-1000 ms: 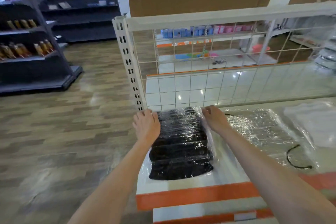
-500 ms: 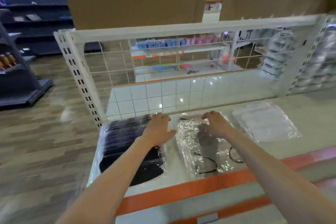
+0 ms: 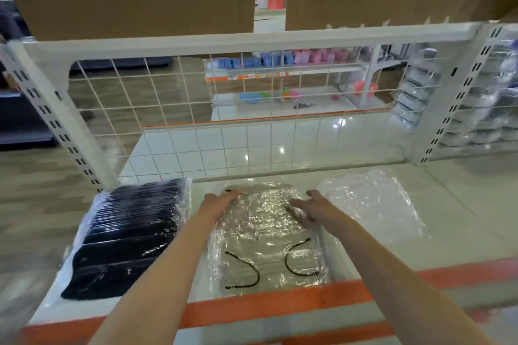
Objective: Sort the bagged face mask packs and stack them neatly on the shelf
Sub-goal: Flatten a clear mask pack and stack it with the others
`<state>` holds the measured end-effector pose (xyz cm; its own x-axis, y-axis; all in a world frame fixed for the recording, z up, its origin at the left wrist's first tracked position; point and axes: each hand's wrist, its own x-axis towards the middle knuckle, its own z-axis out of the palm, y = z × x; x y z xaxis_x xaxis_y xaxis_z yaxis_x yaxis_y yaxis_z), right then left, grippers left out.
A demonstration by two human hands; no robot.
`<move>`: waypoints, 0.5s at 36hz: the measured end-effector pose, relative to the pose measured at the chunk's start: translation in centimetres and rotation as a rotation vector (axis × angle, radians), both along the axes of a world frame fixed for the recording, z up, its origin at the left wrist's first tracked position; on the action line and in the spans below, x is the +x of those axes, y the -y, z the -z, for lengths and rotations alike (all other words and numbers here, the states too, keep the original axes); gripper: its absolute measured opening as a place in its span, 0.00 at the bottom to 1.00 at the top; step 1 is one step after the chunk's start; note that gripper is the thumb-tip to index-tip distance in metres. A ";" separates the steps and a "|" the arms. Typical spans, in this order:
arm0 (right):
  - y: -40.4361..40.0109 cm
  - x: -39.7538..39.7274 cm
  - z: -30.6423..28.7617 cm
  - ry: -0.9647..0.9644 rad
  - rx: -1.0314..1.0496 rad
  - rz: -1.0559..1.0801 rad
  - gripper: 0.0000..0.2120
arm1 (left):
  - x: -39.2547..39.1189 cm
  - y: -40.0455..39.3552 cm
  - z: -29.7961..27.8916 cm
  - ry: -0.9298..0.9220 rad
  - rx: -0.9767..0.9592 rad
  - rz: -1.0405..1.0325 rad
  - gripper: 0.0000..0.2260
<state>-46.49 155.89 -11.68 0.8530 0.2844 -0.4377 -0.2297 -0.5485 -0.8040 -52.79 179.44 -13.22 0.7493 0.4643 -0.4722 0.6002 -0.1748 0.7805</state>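
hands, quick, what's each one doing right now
Left hand: open, resting flat on the middle mask pack.
Right hand: open, fingers on the same pack.

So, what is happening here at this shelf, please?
A person is arranging bagged face mask packs on a white shelf. Both hands lie flat on the middle pack, which looks grey with black ear loops: the left hand on its left side, the right hand on its right. A black pack lies to the left, a white pack to the right.
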 end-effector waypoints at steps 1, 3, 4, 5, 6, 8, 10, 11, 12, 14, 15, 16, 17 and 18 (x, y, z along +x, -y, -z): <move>0.0 0.1 0.0 -0.037 0.042 0.019 0.43 | -0.3 0.0 0.0 0.032 -0.050 0.002 0.36; 0.5 0.7 0.3 -0.058 0.035 -0.003 0.49 | -1.2 0.4 -0.6 0.092 -0.108 0.039 0.27; 1.0 1.3 0.8 -0.054 0.024 -0.039 0.48 | -1.7 0.6 -0.9 0.105 -0.110 0.056 0.29; 1.4 1.9 1.5 -0.040 0.032 -0.073 0.46 | -2.3 0.8 -1.4 0.127 -0.112 0.086 0.35; 1.7 2.1 1.8 -0.053 0.059 -0.095 0.44 | -3.1 0.9 -2.1 0.135 -0.087 0.130 0.43; 2.0 0.8 0.2 -0.074 0.061 -0.142 0.45 | -4.5 1.0 -3.2 0.193 -0.041 0.248 0.60; 2.6 -0.1 -0.4 -0.063 0.036 -0.229 0.40 | -5.8 0.8 -4.2 0.154 0.073 0.389 0.66; 3.0 -0.5 -0.6 -0.060 0.029 -0.278 0.38 | -6.3 0.8 -4.5 0.132 0.110 0.441 0.64; 3.4 -0.8 -0.5 -0.068 0.028 -0.317 0.39 | -6.8 0.8 -4.5 0.117 0.132 0.470 0.60; 4.0 -1.5 -0.2 -0.083 -0.002 -0.385 0.46 | -7.9 1.1 -4.1 0.086 0.134 0.520 0.53; 4.1 -2.0 -0.2 -0.076 -0.023 -0.415 0.50 | -8.4 1.2 -3.7 0.088 0.135 0.547 0.53; 4.1 -2.4 -0.1 -0.071 -0.032 -0.426 0.52 | -8.7 1.3 -3.0 0.099 0.154 0.569 0.54; 4.0 -2.7 0.1 -0.058 -0.033 -0.416 0.53 | -8.9 1.4 -2.6 0.134 0.178 0.583 0.53; 3.9 -2.8 0.4 -0.040 -0.023 -0.389 0.53 | -8.8 1.4 -2.3 0.176 0.211 0.579 0.52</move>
<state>-49.29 152.02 -12.11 0.6659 0.5726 -0.4782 -0.0321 -0.6184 -0.7852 -61.57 178.01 -10.97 0.9645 0.0303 -0.2624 0.2287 -0.5929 0.7721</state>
